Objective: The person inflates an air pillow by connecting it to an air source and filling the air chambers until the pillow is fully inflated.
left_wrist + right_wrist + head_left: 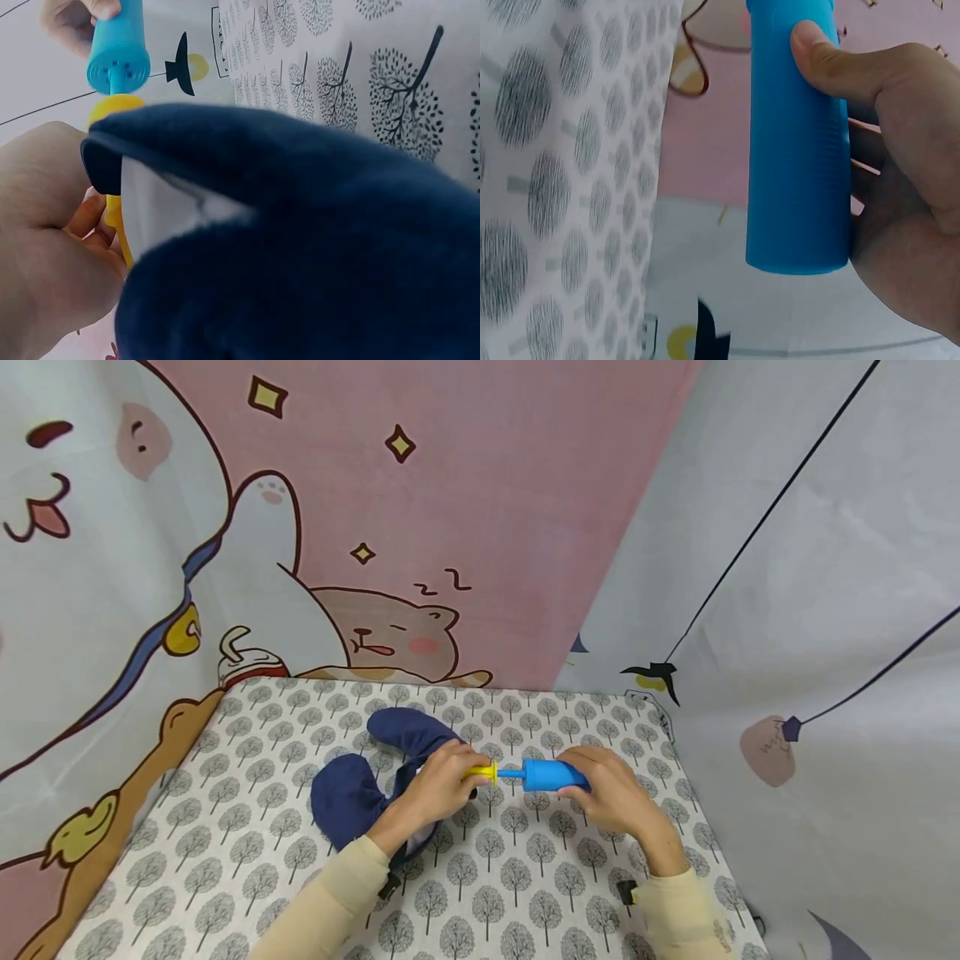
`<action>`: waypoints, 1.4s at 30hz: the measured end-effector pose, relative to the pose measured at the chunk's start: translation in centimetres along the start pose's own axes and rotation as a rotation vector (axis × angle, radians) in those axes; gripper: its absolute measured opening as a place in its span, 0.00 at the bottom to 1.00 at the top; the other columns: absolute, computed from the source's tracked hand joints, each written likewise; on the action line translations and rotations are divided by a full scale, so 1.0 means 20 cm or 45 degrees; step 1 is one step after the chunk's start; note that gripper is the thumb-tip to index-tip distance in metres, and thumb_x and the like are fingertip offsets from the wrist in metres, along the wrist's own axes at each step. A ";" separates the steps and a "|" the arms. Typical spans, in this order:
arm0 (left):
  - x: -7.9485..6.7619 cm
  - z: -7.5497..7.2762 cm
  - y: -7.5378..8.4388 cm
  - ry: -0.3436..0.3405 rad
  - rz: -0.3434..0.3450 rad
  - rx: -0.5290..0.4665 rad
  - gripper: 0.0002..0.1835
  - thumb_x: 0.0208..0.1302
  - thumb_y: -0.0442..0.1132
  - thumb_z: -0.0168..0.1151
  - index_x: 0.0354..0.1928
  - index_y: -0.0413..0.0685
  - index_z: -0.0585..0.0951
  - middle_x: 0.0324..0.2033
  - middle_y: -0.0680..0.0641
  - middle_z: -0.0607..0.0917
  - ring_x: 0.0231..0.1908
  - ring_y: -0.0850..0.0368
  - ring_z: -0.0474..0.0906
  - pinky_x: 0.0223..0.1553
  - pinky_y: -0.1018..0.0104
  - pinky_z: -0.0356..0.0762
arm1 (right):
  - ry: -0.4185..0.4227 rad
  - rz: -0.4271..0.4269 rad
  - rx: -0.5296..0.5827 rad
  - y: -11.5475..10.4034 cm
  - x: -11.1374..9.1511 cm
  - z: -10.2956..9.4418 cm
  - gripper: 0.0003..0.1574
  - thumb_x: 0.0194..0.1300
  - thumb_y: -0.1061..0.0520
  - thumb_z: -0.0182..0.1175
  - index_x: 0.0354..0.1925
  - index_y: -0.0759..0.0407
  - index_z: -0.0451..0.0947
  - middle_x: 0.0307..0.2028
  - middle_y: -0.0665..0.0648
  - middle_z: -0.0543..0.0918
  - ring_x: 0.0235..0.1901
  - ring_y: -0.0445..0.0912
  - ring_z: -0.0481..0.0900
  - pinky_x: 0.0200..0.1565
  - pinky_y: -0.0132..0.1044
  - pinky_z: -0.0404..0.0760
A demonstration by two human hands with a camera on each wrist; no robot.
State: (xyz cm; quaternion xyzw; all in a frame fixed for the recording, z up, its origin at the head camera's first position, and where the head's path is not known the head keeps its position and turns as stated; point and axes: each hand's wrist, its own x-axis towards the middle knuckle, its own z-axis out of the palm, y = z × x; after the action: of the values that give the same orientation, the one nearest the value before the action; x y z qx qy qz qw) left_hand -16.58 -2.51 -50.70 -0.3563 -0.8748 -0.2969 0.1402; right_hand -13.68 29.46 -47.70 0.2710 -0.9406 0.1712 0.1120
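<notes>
A hand pump [546, 775] with a blue barrel, a thin blue rod and a yellow end [483, 771] is held level between the two hands, its rod showing between barrel and yellow end. My right hand [607, 789] grips the barrel, thumb along its side in the right wrist view. My left hand [442, 781] holds the yellow end with curled fingers. Right beside that hand is a navy U-shaped neck pillow [348, 797], partly behind the left wrist. In the left wrist view the pillow [315, 277] covers much of the yellow part, and white lining shows at its opening.
The table is covered by a white cloth [517, 910] printed with grey trees. Behind it hangs a pink and white curtain [510, 527] with cartoon animals; another pale curtain [847, 568] lines the right side. Dark wrist straps sit near both sleeves.
</notes>
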 end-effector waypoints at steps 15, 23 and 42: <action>-0.02 0.00 -0.03 0.029 -0.017 0.012 0.10 0.71 0.42 0.78 0.51 0.48 0.95 0.40 0.50 0.95 0.37 0.55 0.81 0.43 0.62 0.81 | 0.009 0.124 0.005 0.20 -0.17 -0.15 0.31 0.65 0.62 0.82 0.64 0.65 0.86 0.62 0.67 0.91 0.62 0.68 0.89 0.63 0.69 0.87; -0.01 0.03 -0.03 0.022 0.001 -0.035 0.09 0.71 0.38 0.78 0.50 0.45 0.95 0.42 0.47 0.97 0.41 0.52 0.87 0.49 0.57 0.87 | 0.057 0.007 -0.070 0.10 -0.09 -0.12 0.33 0.61 0.60 0.85 0.62 0.67 0.88 0.59 0.67 0.92 0.58 0.66 0.90 0.62 0.66 0.87; 0.00 0.03 -0.01 0.027 0.016 -0.067 0.12 0.72 0.38 0.78 0.52 0.40 0.95 0.44 0.45 0.97 0.43 0.50 0.88 0.50 0.57 0.87 | 0.018 -0.075 -0.089 -0.09 0.05 0.05 0.31 0.65 0.54 0.84 0.61 0.66 0.88 0.58 0.65 0.92 0.59 0.62 0.90 0.63 0.62 0.88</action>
State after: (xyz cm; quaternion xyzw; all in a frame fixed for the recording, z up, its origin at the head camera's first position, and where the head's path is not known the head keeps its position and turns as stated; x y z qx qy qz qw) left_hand -16.72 -2.22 -51.28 -0.3623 -0.8628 -0.3228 0.1419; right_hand -13.70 27.11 -47.79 0.2934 -0.9367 0.1368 0.1332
